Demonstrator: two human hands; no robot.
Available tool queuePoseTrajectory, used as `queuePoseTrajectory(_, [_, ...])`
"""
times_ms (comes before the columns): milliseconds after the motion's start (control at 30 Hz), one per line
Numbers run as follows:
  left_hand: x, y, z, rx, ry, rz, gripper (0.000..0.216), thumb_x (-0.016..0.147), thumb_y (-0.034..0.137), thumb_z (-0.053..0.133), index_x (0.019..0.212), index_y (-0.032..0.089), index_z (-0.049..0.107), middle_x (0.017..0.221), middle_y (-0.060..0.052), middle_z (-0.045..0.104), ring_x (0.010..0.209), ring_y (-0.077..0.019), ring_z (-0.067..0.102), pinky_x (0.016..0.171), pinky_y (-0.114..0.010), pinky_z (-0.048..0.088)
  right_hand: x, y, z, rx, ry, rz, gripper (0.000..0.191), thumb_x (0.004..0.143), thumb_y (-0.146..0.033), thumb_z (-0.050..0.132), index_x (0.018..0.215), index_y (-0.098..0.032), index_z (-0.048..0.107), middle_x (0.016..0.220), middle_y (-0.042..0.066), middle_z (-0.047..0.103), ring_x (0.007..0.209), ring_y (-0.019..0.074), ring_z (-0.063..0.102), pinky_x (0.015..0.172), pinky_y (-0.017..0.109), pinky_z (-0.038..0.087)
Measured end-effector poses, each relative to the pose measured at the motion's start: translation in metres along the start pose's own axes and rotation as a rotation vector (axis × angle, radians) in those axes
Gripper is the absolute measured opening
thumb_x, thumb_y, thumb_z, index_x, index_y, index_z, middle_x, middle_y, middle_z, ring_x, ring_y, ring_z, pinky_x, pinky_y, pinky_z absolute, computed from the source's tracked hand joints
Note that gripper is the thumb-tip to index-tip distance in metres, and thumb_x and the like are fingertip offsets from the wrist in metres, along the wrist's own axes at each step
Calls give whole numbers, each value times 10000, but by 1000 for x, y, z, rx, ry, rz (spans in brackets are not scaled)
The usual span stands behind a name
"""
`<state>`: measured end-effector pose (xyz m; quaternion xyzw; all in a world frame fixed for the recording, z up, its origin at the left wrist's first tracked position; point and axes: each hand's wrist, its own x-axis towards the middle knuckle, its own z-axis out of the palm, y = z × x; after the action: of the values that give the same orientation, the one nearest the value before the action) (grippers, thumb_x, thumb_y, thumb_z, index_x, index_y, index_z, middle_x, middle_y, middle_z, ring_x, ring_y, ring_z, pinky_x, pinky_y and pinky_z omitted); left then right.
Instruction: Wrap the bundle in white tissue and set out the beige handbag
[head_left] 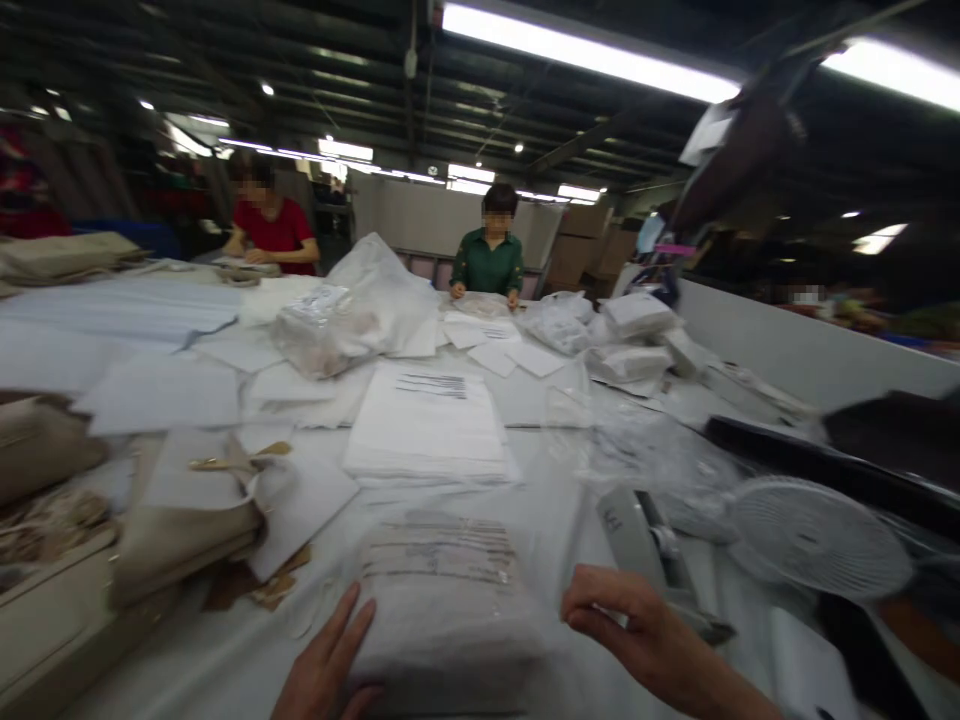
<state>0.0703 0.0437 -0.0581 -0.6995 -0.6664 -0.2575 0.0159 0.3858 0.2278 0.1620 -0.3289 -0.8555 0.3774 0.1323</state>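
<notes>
A white folded item in a clear plastic bag (442, 610) with printed lines on top lies on the white table (247, 660) right in front of me. My left hand (326, 660) rests flat against the bag's left side, fingers stretched out. My right hand (630, 625) hovers at the bag's right edge with fingers curled and pinched on the loose clear plastic. Behind the bag sits a stack of flat white bags (427, 420) with black print.
Beige bags (180, 530) and white sheets lie at the left. A small white fan (817, 535) and a tape dispenser (645, 540) stand at the right. Packed bundles (337, 320) pile up mid-table. Two people work at the far side, one in red (274, 230), one in green (489, 262).
</notes>
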Motion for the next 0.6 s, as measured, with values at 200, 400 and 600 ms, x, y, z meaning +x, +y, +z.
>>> queuePoseTrajectory(200, [8, 10, -8, -56, -42, -162, 918, 772, 163, 703, 1508, 314, 176, 1534, -147, 360, 1341, -286, 455, 1026, -433, 494, 115, -70, 39, 6, -655, -347, 289, 956, -355, 492, 935, -197, 733, 840, 37, 702, 796, 153, 630, 787, 247, 469])
queuePoseTrajectory(400, [7, 14, -4, -158, -49, -240, 1042, 668, 96, 786, 1498, 342, 206, 1557, -136, 316, 1331, -322, 462, 1030, -490, 492, 191, -66, 100, -332, -903, -441, 165, 850, -232, 599, 917, -198, 747, 764, -8, 725, 618, 103, 578, 600, 189, 422])
queuePoseTrajectory(600, [8, 14, -6, -144, -24, -220, 1056, 693, 147, 796, 1514, 310, 152, 1537, -167, 343, 1298, -331, 498, 993, -486, 522, 212, -60, 135, -587, -841, -443, 90, 733, -255, 707, 785, -219, 771, 622, 12, 701, 536, 146, 523, 529, 265, 310])
